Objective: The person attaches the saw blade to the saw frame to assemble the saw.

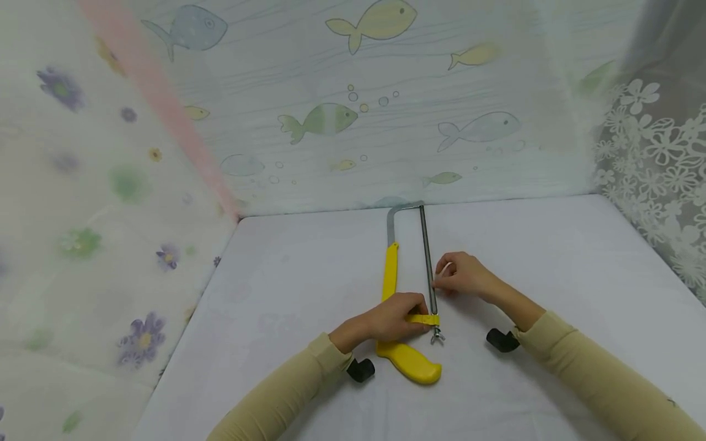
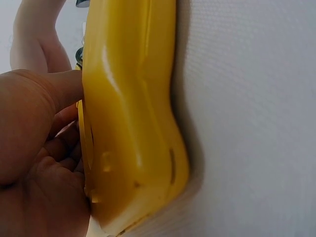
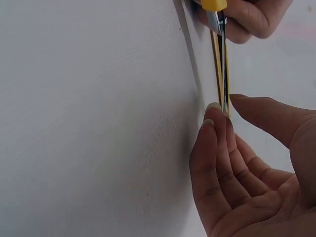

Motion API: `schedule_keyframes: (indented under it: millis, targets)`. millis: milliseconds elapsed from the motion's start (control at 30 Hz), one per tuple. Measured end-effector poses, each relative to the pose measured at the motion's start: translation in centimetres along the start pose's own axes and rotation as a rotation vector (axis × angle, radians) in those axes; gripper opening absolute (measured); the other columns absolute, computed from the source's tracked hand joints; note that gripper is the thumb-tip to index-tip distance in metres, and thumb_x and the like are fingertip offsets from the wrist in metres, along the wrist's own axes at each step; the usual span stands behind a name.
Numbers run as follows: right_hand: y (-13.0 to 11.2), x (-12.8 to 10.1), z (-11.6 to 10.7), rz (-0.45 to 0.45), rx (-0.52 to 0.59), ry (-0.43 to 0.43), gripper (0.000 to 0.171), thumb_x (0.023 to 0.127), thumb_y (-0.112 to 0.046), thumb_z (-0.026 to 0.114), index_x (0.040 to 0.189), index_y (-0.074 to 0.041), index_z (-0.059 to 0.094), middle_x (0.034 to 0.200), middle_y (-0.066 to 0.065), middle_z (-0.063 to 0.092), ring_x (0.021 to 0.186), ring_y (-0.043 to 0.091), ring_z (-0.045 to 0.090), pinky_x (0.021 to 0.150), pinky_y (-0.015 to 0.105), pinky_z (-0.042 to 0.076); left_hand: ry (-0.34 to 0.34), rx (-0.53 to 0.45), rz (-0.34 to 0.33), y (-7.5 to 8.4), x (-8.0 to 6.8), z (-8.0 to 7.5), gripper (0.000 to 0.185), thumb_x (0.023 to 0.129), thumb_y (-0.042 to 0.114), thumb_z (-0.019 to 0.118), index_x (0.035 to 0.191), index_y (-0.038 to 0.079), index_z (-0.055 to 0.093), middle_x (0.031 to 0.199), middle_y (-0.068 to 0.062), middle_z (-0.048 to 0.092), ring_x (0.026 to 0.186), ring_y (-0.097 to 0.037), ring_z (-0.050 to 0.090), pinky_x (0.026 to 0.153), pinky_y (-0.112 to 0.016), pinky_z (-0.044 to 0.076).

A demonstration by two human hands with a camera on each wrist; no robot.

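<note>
A hacksaw with a yellow handle (image 1: 413, 365) lies on the white-covered table, its grey metal bow (image 1: 391, 223) toward the back. My left hand (image 1: 390, 317) grips the yellow lower arm of the frame, just above the handle. In the left wrist view the yellow grip (image 2: 131, 118) fills the middle, beside my thumb and palm. A wing nut (image 1: 437, 337) sits below the blade's near end. My right hand (image 1: 466, 275) pinches the dark blade (image 1: 426, 245) along its lower part; in the right wrist view thumb and fingertips stand on either side of its edge.
The white tabletop (image 1: 298, 269) stretches around the saw. Behind it hangs a fish-print curtain (image 1: 386, 147), a flowered one (image 1: 99, 263) at the left and white lace (image 1: 662, 165) at the right. Black wrist-worn pieces (image 1: 502, 340) stick out below both cuffs.
</note>
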State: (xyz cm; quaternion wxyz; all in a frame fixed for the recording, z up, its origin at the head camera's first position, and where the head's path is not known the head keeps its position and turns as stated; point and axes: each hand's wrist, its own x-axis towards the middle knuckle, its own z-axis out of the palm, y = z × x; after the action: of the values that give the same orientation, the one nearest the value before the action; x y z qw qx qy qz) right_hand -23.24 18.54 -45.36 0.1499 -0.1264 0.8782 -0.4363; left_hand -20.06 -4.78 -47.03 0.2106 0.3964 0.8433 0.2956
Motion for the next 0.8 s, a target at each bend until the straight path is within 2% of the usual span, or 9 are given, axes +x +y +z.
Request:
schedule_keyframes:
  millis: [167, 333, 567, 800]
  targets:
    - [-0.3, -1.1, -0.3, -0.033, -0.033, -0.039, 0.023, 0.094, -0.02, 0.074, 0.101, 0.0, 0.065, 0.075, 0.005, 0.068, 0.065, 0.019, 0.063, 0.062, 0.034, 0.05, -0.001, 0.002, -0.003, -0.1, 0.1, -0.1, 0.015, 0.099, 0.021, 0.07, 0.108, 0.012, 0.062, 0.099, 0.007, 0.063, 0.089, -0.005, 0.055, 0.083, -0.016, 0.046]
    - [-0.8, -2.3, -0.4, -0.062, -0.019, -0.089, 0.02, 0.096, -0.019, 0.072, 0.101, 0.0, 0.067, 0.077, 0.006, 0.069, 0.066, 0.021, 0.065, 0.063, 0.036, 0.054, -0.006, -0.01, -0.021, 0.0, 0.1, -0.2, 0.016, 0.099, 0.021, 0.07, 0.109, 0.012, 0.061, 0.1, 0.008, 0.063, 0.089, -0.005, 0.055, 0.084, -0.016, 0.047]
    - [-0.9, -3.7, -0.2, -0.097, -0.017, -0.156, 0.019, 0.098, -0.02, 0.069, 0.101, -0.002, 0.07, 0.083, 0.005, 0.071, 0.072, 0.022, 0.067, 0.065, 0.035, 0.056, 0.0, -0.018, -0.004, -0.2, 0.2, -0.1, 0.015, 0.099, 0.02, 0.071, 0.107, 0.013, 0.061, 0.097, 0.008, 0.062, 0.087, -0.006, 0.054, 0.082, -0.017, 0.047]
    - [-0.9, -4.9, 0.0, -0.155, 0.04, -0.24, 0.022, 0.099, -0.024, 0.069, 0.102, -0.001, 0.071, 0.084, 0.007, 0.072, 0.073, 0.026, 0.068, 0.065, 0.035, 0.057, 0.0, -0.015, -0.001, -0.1, 0.2, 0.0, 0.015, 0.098, 0.019, 0.071, 0.106, 0.012, 0.061, 0.096, 0.008, 0.062, 0.087, -0.006, 0.054, 0.081, -0.017, 0.046]
